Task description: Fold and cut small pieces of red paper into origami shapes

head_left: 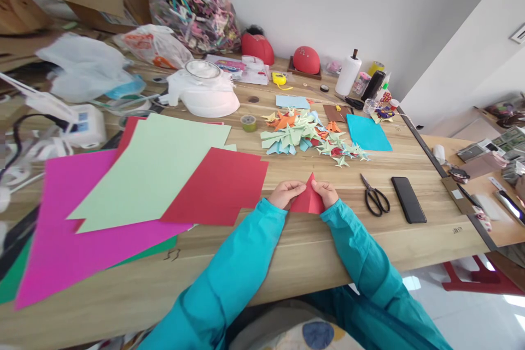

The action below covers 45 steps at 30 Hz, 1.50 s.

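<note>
Apparently it's a folding step: the left hand (286, 193) and right hand (326, 192) each pinch one side of the folded red paper (307, 203) between them. Next, I'd judge, calls for even thumb pressure along the crease. Black-handled scissors (376, 200) lie right of the right hand.

Bright, diffuse light leaves soft shadows on the counter (303, 265). Glare whitens patches of the floor (435, 311). Wide-angle distortion stretches the outer edges.

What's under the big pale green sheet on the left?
Under the pale green sheet: red paper peeking out at upper left, and a magenta sheet extending left and below. Anything fully beneath is covered.
</note>
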### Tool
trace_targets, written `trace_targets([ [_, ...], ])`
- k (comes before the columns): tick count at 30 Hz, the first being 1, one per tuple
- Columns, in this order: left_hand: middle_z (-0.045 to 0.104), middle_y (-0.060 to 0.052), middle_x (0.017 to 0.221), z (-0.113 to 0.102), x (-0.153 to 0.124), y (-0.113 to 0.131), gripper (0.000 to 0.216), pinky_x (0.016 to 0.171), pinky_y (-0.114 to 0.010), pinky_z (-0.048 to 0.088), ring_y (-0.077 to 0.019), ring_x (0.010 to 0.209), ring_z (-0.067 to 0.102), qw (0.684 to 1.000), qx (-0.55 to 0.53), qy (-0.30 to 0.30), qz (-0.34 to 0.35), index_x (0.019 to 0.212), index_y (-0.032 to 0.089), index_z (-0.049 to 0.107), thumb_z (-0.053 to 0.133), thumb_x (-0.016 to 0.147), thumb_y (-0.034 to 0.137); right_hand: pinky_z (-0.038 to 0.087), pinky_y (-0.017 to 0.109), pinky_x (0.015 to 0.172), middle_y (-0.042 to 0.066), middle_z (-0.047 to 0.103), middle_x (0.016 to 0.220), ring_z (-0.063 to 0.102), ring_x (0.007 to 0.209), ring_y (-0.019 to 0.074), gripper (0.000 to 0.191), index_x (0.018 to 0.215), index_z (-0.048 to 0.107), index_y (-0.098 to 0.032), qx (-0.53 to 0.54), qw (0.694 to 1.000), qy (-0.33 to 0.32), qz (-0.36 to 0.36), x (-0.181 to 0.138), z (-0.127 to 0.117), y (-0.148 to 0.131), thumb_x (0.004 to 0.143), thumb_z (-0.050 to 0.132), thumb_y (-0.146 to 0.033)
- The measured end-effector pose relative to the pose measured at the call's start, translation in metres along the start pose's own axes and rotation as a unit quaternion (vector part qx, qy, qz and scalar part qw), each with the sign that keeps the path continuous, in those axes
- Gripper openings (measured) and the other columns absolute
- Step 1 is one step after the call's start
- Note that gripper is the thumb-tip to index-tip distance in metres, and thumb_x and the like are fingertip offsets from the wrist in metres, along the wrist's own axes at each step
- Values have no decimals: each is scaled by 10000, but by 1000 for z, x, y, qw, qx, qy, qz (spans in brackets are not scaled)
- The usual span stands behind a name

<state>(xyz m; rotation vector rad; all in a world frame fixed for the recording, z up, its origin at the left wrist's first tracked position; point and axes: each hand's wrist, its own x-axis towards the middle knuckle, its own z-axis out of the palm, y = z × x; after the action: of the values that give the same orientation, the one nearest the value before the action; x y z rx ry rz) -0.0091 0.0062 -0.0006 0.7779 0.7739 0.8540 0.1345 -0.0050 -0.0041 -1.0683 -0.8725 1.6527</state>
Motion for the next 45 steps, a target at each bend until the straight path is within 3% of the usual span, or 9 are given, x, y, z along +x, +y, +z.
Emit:
trace_targets([
  [5,554,26,484,4,-4,0,269,480,-237,355,-95,455,480,1000,8,-30,-3,536,146,568,732,538,358,343,208,388,-1,585,466,469,393,79,353,532,610,-139,-44,998,-42,26,-4,-2,-4,591,702,-475],
  [11,567,11,539,0,-3,-5,254,501,-244,357,-111,502,496,997,30,-67,0,600,136,582,712,559,350,324,211,378,-3,561,443,444,372,72,423,489,570,-138,-53,996,-50,50,-4,0,-2,573,685,-536],
  [19,549,-4,611,-3,-2,-4,275,585,-253,376,-117,609,480,982,105,-105,116,549,118,573,670,646,356,248,195,365,-27,498,409,372,362,48,446,471,540,-131,-114,989,-96,-6,-6,-1,-4,621,647,-537],
  [26,568,-9,618,-1,-2,-8,280,572,-248,380,-121,609,497,990,68,-77,101,601,122,591,673,648,386,235,191,357,-23,500,394,369,346,45,450,454,541,-125,-72,995,-63,15,-4,1,-3,555,692,-537],
  [35,583,2,609,0,1,-10,265,568,-232,396,-105,582,511,993,14,-37,110,603,129,600,700,620,374,351,204,432,12,612,518,494,434,81,419,588,627,-120,6,997,-56,49,2,-3,3,542,709,-529],
  [42,633,-34,804,1,0,-7,205,729,-285,446,-144,746,572,987,-2,-46,153,586,130,623,731,589,305,304,203,409,-20,532,440,413,396,57,452,478,562,-133,-25,996,-66,55,7,-5,14,545,688,-563],
  [45,639,-19,688,-1,1,-6,215,677,-285,455,-137,664,580,990,-14,-35,133,625,133,634,756,550,293,301,203,417,-22,519,446,404,406,56,471,496,566,-131,-51,996,-61,28,8,-2,17,558,663,-587],
])
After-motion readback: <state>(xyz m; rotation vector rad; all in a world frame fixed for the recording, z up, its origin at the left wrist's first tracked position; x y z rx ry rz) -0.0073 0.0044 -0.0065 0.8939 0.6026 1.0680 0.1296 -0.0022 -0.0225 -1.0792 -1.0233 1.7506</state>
